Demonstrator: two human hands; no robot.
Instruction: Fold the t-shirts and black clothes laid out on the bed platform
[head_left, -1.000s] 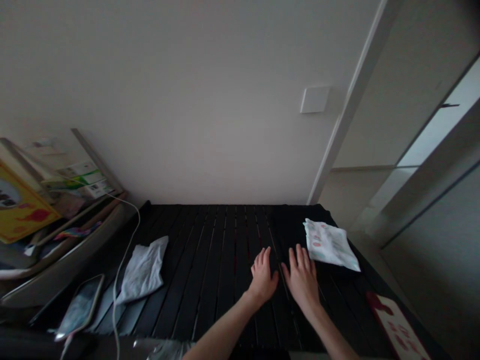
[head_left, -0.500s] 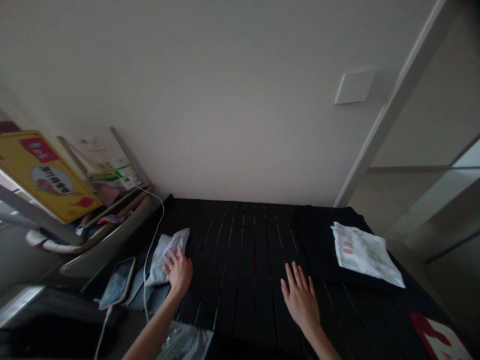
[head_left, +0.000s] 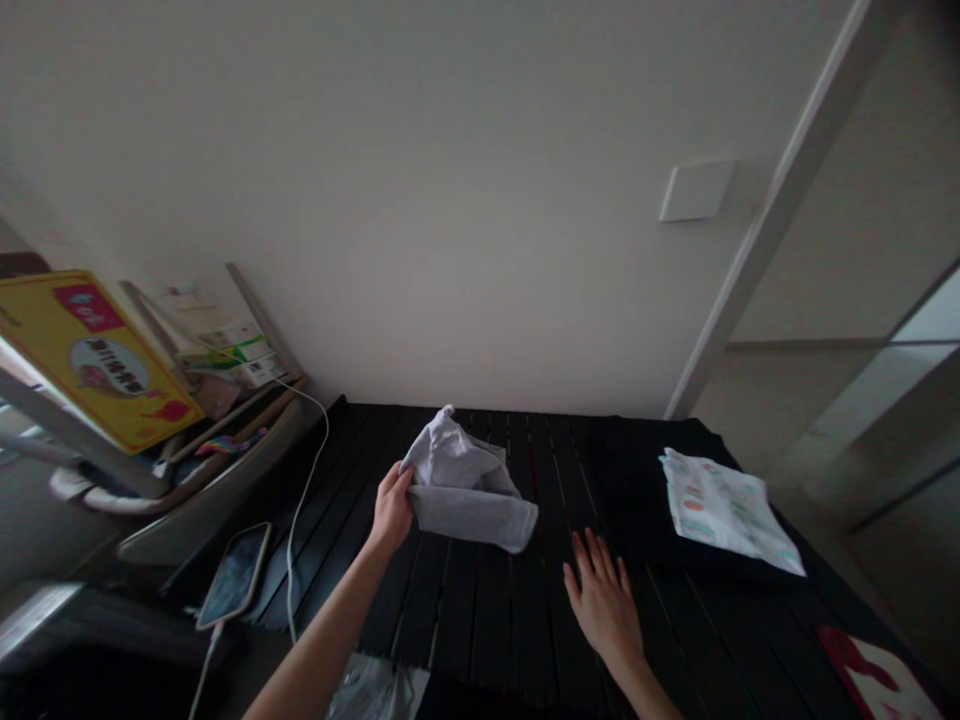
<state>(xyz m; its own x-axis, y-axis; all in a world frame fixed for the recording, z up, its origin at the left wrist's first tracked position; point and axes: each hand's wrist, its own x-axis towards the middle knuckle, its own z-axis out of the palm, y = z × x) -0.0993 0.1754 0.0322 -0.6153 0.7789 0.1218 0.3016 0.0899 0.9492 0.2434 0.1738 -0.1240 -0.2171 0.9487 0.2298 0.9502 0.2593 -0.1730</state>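
Note:
A light grey folded cloth garment (head_left: pixel 469 480) is above the middle of the black slatted table (head_left: pixel 465 620), its folds partly fallen open. My left hand (head_left: pixel 391 512) pinches its left edge between thumb and fingers. To the right, my right hand (head_left: pixel 602 595) rests palm down on the slats with fingers stretched out, holding nothing. Just beyond that hand lies a black folded cloth (head_left: pixel 622 470), and on it a white printed cloth (head_left: pixel 727 510) with orange and green patterns.
A phone (head_left: pixel 234 575) on a white cable (head_left: pixel 296 530) lies at the left. Beside it stands a chair (head_left: pixel 202 505) piled with a yellow box (head_left: pixel 97 360) and other items. Clear plastic (head_left: pixel 375 690) sits at the near edge, a red-and-white item (head_left: pixel 877 675) at the right.
My left hand has taken hold of the grey garment and carried it right from beside the cable to the table's middle, where it has partly unfolded. My right hand has stayed put.

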